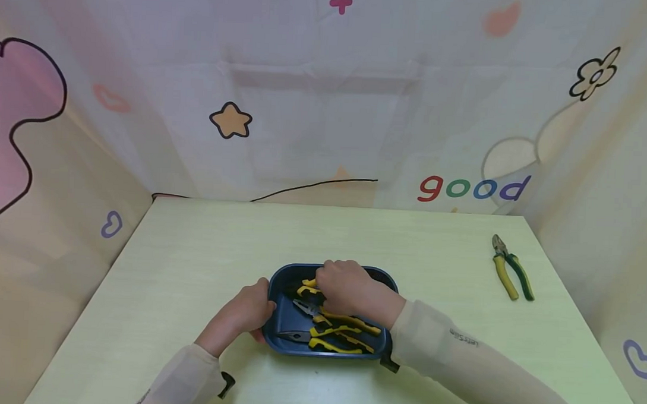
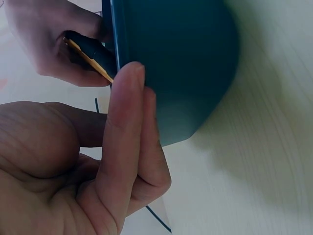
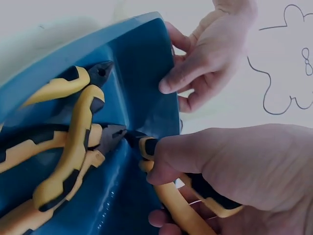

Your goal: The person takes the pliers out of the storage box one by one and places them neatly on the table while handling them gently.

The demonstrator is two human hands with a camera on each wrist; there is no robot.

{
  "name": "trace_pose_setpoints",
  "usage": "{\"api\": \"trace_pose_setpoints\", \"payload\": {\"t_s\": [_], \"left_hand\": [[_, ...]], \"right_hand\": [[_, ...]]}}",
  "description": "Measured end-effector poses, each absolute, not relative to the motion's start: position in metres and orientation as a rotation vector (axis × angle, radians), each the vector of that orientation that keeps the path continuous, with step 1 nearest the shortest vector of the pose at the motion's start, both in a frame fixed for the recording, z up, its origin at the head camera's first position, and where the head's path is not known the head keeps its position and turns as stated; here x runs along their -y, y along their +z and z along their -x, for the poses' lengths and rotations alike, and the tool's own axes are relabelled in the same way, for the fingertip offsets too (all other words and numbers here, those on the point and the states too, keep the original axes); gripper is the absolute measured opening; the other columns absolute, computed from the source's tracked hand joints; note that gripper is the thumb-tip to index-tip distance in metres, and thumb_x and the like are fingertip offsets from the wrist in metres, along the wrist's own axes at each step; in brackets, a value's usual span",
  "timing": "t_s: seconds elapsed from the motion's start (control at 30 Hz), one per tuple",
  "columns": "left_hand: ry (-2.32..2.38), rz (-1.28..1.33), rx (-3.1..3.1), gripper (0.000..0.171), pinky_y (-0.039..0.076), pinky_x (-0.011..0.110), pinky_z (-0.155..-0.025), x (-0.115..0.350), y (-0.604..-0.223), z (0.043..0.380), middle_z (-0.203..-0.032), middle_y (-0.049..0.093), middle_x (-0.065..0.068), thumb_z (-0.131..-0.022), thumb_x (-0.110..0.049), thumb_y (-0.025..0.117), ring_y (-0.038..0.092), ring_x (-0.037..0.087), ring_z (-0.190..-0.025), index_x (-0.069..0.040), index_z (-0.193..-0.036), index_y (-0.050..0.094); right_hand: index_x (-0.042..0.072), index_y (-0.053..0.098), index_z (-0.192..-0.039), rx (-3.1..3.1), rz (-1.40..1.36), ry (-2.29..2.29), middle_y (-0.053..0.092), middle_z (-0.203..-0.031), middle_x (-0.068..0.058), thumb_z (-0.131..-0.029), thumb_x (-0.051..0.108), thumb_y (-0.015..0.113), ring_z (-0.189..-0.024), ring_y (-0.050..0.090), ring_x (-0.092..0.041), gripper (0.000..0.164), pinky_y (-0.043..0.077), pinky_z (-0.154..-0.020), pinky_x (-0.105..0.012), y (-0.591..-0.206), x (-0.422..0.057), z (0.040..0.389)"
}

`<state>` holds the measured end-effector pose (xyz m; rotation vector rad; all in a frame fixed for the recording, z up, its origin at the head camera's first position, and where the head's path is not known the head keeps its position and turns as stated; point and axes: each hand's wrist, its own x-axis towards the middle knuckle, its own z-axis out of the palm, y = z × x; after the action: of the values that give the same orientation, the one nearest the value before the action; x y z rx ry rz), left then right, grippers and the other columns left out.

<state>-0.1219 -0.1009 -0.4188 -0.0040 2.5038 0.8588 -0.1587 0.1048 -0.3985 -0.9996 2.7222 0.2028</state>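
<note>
A dark blue tray (image 1: pixel 323 355) with rounded corners sits on the table, several yellow-and-black handled pliers inside. At its left end my left hand (image 1: pixel 247 309) pinches the rim, thumb inside and fingers against the outer wall. My right hand (image 1: pixel 347 289) reaches over the tray's far side and grips a pair of pliers (image 3: pixel 178 200) by the handles; their jaws point down into the tray in the right wrist view. Beside them lie pliers with blunt jaws (image 3: pixel 113 138). Long-nose pliers (image 1: pixel 294 336) lie along the near wall, nose to the left.
Diagonal cutting pliers (image 1: pixel 505 268) with yellow and green handles lie apart on the table (image 1: pixel 204 239), far right. A printed curtain (image 1: pixel 316 118) hangs behind the table and along both sides.
</note>
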Motion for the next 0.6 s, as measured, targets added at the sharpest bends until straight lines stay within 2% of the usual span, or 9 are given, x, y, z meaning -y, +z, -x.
{"api": "trace_pose_setpoints", "payload": {"t_s": [0.13, 0.3, 0.6], "left_hand": [[0.861, -0.005, -2.511, 0.031, 0.058, 0.034, -0.068, 0.101, -0.419, 0.122, -0.086, 0.061, 0.02, -0.106, -0.005, 0.053, 0.068, 0.022, -0.048, 0.011, -0.131, 0.043], [0.859, -0.018, -2.52, 0.029, 0.058, 0.035, -0.07, 0.101, -0.417, 0.121, -0.086, 0.062, 0.019, -0.106, -0.006, 0.053, 0.068, 0.022, -0.049, 0.01, -0.128, 0.044], [0.865, -0.024, -2.524, 0.028, 0.058, 0.036, -0.07, 0.1, -0.415, 0.12, -0.085, 0.062, 0.019, -0.106, -0.006, 0.053, 0.068, 0.023, -0.049, 0.011, -0.128, 0.045]], "right_hand": [[0.01, 0.069, -0.093, -2.745, 1.022, 0.209, 0.054, -0.078, -0.002, -0.09, 0.024, 0.079, -0.063, 0.049, -0.016, 0.018, 0.047, -0.056, -0.03, -0.403, -0.101, 0.159], [0.01, 0.066, -0.088, -2.763, 1.021, 0.234, 0.051, -0.075, -0.002, -0.091, 0.024, 0.078, -0.061, 0.047, -0.016, 0.019, 0.044, -0.053, -0.03, -0.404, -0.098, 0.159], [0.009, 0.07, -0.092, -2.77, 1.009, 0.249, 0.057, -0.077, -0.003, -0.09, 0.026, 0.08, -0.064, 0.052, -0.016, 0.019, 0.051, -0.058, -0.031, -0.407, -0.092, 0.159]]}}
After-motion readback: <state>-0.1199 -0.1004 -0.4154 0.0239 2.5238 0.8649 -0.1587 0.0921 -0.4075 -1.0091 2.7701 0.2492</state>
